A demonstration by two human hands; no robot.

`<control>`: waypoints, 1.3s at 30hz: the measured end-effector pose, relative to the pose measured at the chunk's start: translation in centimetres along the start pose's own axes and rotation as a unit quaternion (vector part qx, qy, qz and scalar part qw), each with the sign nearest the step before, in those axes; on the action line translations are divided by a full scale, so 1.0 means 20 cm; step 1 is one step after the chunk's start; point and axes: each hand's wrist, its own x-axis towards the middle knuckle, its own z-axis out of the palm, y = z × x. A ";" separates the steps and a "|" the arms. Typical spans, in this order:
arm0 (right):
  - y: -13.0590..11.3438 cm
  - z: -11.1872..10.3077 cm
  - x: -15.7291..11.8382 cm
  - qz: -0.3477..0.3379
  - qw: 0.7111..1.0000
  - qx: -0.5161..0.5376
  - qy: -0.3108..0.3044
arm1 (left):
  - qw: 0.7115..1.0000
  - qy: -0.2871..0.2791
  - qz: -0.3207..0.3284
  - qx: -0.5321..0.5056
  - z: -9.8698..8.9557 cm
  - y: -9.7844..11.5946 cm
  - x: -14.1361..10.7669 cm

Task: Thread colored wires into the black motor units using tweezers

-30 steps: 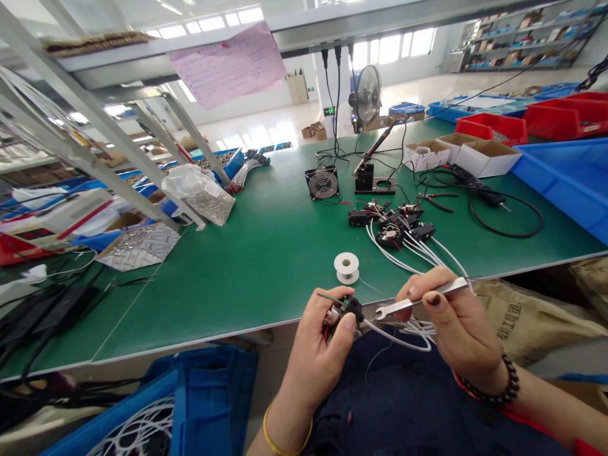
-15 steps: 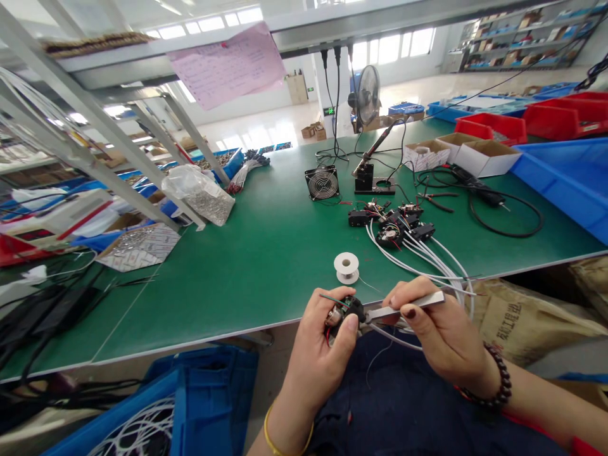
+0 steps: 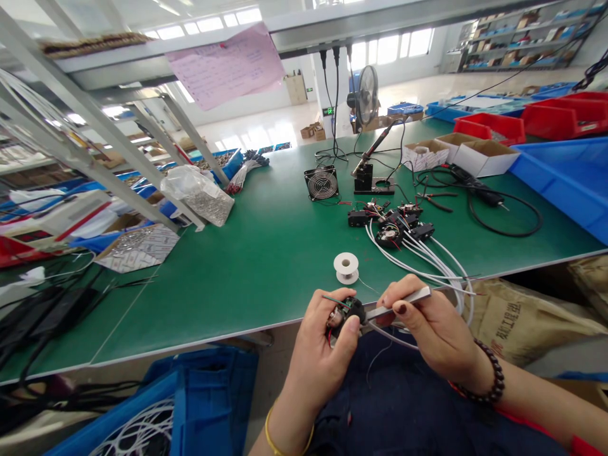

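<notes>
My left hand (image 3: 323,342) is closed around a small black electronic assembly (image 3: 349,310) at the bench's front edge. The part shows a green circuit board, a round metal piece and thin green and red wires. A white cable (image 3: 394,337) runs from it to the right. In my right hand (image 3: 427,329), a pair of silver metal tweezers (image 3: 380,311) is pinched between thumb and fingers. The tweezers' tips meet the assembly's right side; what they touch there is too small to tell. Just beyond my hands stands a white spool of thin wire (image 3: 346,267).
Similar black assemblies (image 3: 389,231) with white cables lie on the green bench (image 3: 247,253). Behind them are a soldering iron on its stand (image 3: 365,178), a small square fan (image 3: 322,183) and pliers (image 3: 439,204). A blue bin (image 3: 565,180) borders the right side.
My right hand and the tweezers have shifted slightly left, and the tweezers' back end has turned a little. My left hand holds the assembly almost in the same spot.
</notes>
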 end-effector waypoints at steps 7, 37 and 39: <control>0.01 0.00 -0.01 0.020 0.999 0.040 0.006 | 1.000 -0.003 0.015 -0.009 0.00 0.00 0.00; -0.01 -0.37 0.01 0.132 0.924 0.132 0.334 | 0.880 0.091 -0.312 0.346 -1.20 -0.53 0.75; -0.03 -0.38 0.01 0.129 0.922 0.117 0.346 | 0.876 0.072 -0.300 0.372 -1.21 -0.56 0.78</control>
